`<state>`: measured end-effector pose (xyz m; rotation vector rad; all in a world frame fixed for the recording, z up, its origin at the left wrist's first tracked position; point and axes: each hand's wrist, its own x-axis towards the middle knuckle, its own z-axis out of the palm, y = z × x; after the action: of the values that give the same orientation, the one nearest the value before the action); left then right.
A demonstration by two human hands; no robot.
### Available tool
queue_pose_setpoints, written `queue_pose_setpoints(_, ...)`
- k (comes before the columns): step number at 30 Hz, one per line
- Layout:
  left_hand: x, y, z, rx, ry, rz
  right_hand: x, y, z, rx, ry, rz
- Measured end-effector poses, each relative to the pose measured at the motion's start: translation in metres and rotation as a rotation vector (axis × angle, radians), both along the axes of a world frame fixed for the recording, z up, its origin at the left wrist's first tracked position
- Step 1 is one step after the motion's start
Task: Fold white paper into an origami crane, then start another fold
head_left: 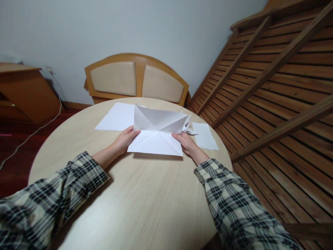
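Observation:
A creased sheet of white paper [157, 142] is held up just over the round table, with diagonal folds crossing near its middle. My left hand [127, 139] grips its left edge, thumb on the near face and fingers behind. At the right edge, my right hand [184, 140] pinches it the same way. The sheet bends along a crosswise crease, its far half tilted up. Both hands' fingers are mostly hidden behind the paper.
White sheets [117, 116] lie at the table's far left, partly behind the held paper. Folded white paper pieces [187, 123] and more sheets [205, 135] are on the right. Around the pale round table [145, 194] stand a padded headboard [114, 78] and wooden slats [265, 86].

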<state>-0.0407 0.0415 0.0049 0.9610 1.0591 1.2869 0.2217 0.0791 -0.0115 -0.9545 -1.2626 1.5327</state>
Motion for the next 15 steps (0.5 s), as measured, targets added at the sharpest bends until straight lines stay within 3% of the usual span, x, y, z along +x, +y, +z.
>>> queue_pose_setpoints(5, 0.001, -0.001, 0.000, 0.010, -0.043, -0.019, 0.003, 0.001, 0.003, 0.039, -0.011, 0.009)
queue_pose_setpoints(15, 0.007, -0.001, 0.007, 0.032, -0.028, 0.109, 0.000, -0.010, 0.014, 0.054, -0.016, 0.020)
